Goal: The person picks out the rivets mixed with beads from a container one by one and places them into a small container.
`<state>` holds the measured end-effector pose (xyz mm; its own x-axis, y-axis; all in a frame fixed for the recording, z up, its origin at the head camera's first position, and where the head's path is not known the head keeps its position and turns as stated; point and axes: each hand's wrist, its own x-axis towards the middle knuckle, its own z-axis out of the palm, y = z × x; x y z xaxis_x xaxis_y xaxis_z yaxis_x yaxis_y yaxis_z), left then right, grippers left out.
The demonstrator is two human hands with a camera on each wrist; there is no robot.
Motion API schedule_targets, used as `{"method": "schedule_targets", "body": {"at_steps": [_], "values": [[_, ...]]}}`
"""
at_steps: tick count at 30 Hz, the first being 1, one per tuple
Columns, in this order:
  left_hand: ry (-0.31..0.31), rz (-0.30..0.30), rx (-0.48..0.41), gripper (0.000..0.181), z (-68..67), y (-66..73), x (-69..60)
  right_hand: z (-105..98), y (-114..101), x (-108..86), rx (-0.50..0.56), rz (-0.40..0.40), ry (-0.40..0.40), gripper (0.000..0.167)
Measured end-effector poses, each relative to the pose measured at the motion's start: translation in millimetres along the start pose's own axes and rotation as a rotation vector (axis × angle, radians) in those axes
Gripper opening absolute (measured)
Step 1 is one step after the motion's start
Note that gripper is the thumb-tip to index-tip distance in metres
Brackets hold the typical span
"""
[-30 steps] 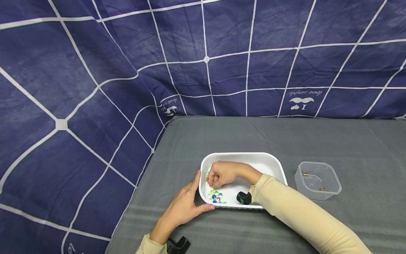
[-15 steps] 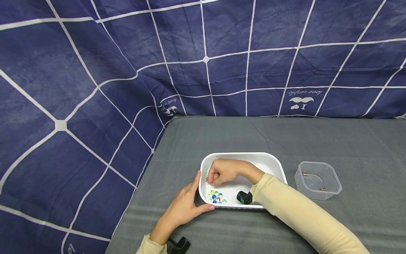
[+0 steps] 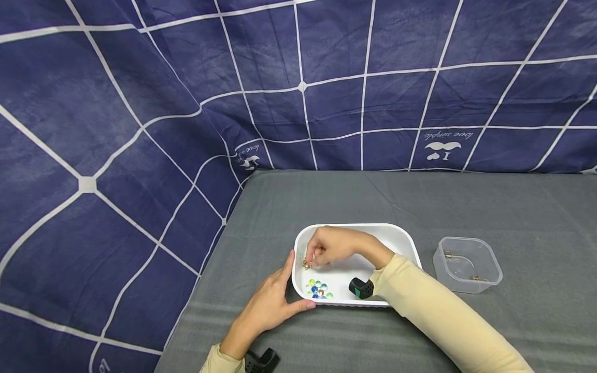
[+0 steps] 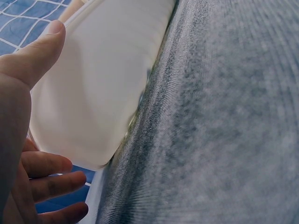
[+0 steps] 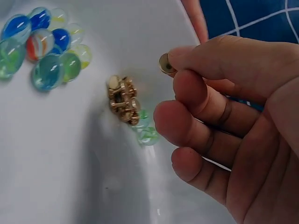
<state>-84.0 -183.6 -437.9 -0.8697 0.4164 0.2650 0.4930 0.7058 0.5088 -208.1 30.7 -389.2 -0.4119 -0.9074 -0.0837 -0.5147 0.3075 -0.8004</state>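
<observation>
My right hand (image 3: 332, 243) is over the left part of a white tray (image 3: 396, 235). Between thumb and index finger it pinches a small gold-coloured stud with a round flat head (image 5: 165, 64). A clump of similar gold studs (image 5: 122, 99) lies on the tray floor beside the fingertips, with a few green-swirled marbles (image 5: 148, 136) touching it. Several blue, green, yellow and red glass marbles (image 3: 319, 288) sit in the tray's near left corner. My left hand (image 3: 270, 303) rests against that corner, thumb along the near side, straight index finger along the left side.
A clear plastic box (image 3: 466, 264) stands right of the tray, with a few gold pieces inside. Grey cloth (image 3: 326, 199) covers the table. A blue curtain (image 3: 336, 109) with white lines hangs behind and on the left.
My right hand has drawn slightly up and away from the gold clump, so more of the clump shows beside its fingertips. My left hand and the tray stay where they were.
</observation>
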Motion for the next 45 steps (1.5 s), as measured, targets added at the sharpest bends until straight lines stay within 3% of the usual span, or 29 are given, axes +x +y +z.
{"method": "schedule_targets", "body": {"at_steps": [15, 22, 34, 45], "values": [[-0.020, -0.012, -0.007, 0.111, -0.4, -1.8, 0.4, -23.3, -12.3, -18.8, 0.069, -0.069, 0.153, 0.013], [-0.022, -0.028, -0.009, 0.110, -0.3, -1.4, -1.0, -28.9, -17.9, -30.7, 0.037, -0.099, 0.202, 0.010], [-0.021, -0.011, -0.007, 0.112, 0.4, -2.3, -0.2, -32.3, -27.9, -56.4, -0.008, -0.114, 0.243, 0.007], [-0.001, 0.004, -0.009, 0.112, 0.6, -1.4, 0.3, -35.2, -26.7, -85.9, -0.019, -0.068, 0.308, 0.006]]}}
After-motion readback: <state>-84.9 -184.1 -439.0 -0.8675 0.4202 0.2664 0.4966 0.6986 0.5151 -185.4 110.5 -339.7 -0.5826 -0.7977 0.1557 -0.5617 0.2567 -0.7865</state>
